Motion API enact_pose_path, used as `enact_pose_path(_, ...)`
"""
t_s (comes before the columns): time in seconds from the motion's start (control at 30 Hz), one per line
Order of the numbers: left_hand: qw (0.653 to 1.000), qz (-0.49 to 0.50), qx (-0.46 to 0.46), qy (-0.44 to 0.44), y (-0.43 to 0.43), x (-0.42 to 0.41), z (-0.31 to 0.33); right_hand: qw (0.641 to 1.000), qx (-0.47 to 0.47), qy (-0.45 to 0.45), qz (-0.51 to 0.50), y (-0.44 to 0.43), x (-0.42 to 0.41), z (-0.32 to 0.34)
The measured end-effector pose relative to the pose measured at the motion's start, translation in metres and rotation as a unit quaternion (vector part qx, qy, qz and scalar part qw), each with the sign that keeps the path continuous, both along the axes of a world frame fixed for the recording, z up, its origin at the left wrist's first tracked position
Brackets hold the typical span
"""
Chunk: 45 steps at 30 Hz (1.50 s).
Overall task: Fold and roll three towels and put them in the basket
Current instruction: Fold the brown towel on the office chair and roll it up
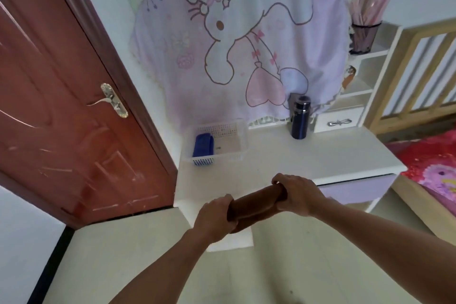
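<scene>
- While held clear of the desk front, brown rolled towel [256,205] clamped at both ends: left hand [214,215] wrapped around the nearer, lower end, right hand [298,195] closed over the farther, upper end.
- Roll tilted, rising from left to right, tight and even along the part showing between the fists; no loose tail visible, though the ends are hidden under the fingers.
- Judged step: second towel rolled and in carry, not yet placed.
- Beyond the hands, white desk [320,155], its near stretch bare of cloth; no third towel visible anywhere in view.
- Farther back at the desk's left rear corner, white perforated basket [243,140], well apart from the hands.
- Inside it, blue rolled towel [202,145] lying along the left wall, lengthwise front to back; the remaining floor to the right open.
- Next move, as judged: lift forward and left over the basket rim, turn the roll parallel to the blue one, lower into the free space beside it, and only then loosen both grips so the roll does not spring open.
- Likely snag: unwinding on release if an end slips early.
- Farthest back, dark blue bottle [299,117] upright near the wall, right of the basket and off the carrying path.
</scene>
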<state>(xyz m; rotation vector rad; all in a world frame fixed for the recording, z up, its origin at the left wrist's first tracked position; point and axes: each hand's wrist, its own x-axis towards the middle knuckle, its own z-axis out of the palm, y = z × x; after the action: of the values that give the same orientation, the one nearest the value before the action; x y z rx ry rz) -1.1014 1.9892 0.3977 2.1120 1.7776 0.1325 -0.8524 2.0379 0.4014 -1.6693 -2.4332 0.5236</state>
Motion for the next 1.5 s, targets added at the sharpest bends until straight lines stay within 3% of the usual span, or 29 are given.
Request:
enact_pose_path(0.13,0.987,0.099,-0.072,-0.109,0.062,0.008,0.001,0.990,-0.084,0.105,-0.037,0.094,-0.002,0.014)
enact_pose_path(0.23,0.975,0.151,-0.086,-0.138,0.098,0.002,-0.001,0.973,-0.139,0.181,-0.036,0.153,-0.018,0.022)
enact_pose_path(0.33,0.964,0.188,-0.096,-0.161,0.140,-0.010,-0.002,0.961,-0.163,0.221,-0.026,0.209,-0.043,0.022)
enact_pose_path(0.5,0.923,0.255,-0.087,-0.276,0.205,-0.032,-0.007,0.939,-0.178,0.283,-0.076,0.290,-0.083,0.017)
enact_pose_path(0.63,0.905,0.268,-0.094,-0.318,0.267,-0.052,-0.021,0.937,-0.176,0.278,-0.117,0.360,-0.119,0.004)
enact_pose_path(0.83,0.907,0.294,-0.139,-0.268,0.333,-0.074,-0.066,0.958,-0.182,0.191,-0.116,0.432,-0.173,-0.031)
enact_pose_path(1.1,0.911,0.330,-0.210,-0.129,0.354,-0.076,-0.112,0.970,-0.230,0.050,-0.054,0.470,-0.211,-0.107)
enact_pose_path(1.37,0.941,0.327,-0.081,0.027,0.352,-0.071,-0.133,0.985,-0.172,0.003,-0.030,0.466,-0.224,-0.160)
enact_pose_path(1.5,0.952,0.280,-0.105,0.067,0.353,-0.075,-0.133,0.985,-0.171,-0.010,0.021,0.463,-0.219,-0.156)
